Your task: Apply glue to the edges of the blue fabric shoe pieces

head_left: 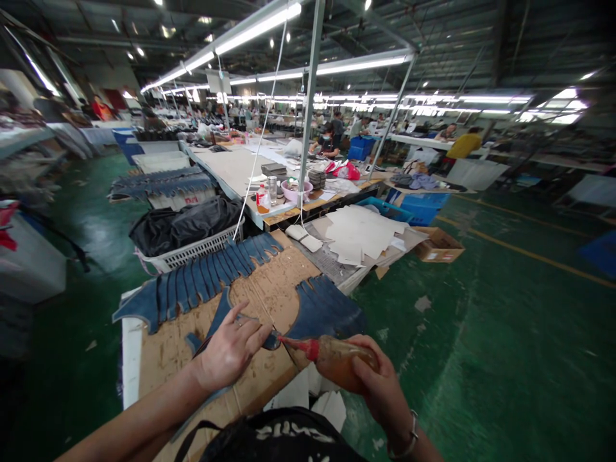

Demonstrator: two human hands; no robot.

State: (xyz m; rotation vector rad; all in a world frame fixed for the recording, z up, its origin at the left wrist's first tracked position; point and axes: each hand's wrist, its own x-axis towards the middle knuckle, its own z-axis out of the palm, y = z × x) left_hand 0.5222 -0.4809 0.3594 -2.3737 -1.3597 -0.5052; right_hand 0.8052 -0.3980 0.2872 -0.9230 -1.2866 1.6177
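Note:
My right hand [373, 369] is wrapped round a glue bottle [337, 364] with amber contents and a red nozzle that points left. The nozzle tip meets the end of a dark blue piece [272, 341], which sticks out from under my left hand [233, 343]. That hand pinches the piece over the cardboard, its index finger raised. Overlapping blue pieces [192, 282] lie in a row along the cardboard's [269, 285] far left edge. More blue pieces [327, 308] are fanned out to the right of my hands.
Pale cut sheets [360, 228] lie beyond the cardboard on the right. A plastic basket [197, 250] with black material stands at the left, near a long table [226, 170] and a metal post [310, 96]. A cardboard box [439, 247] sits on the right. People work farther back.

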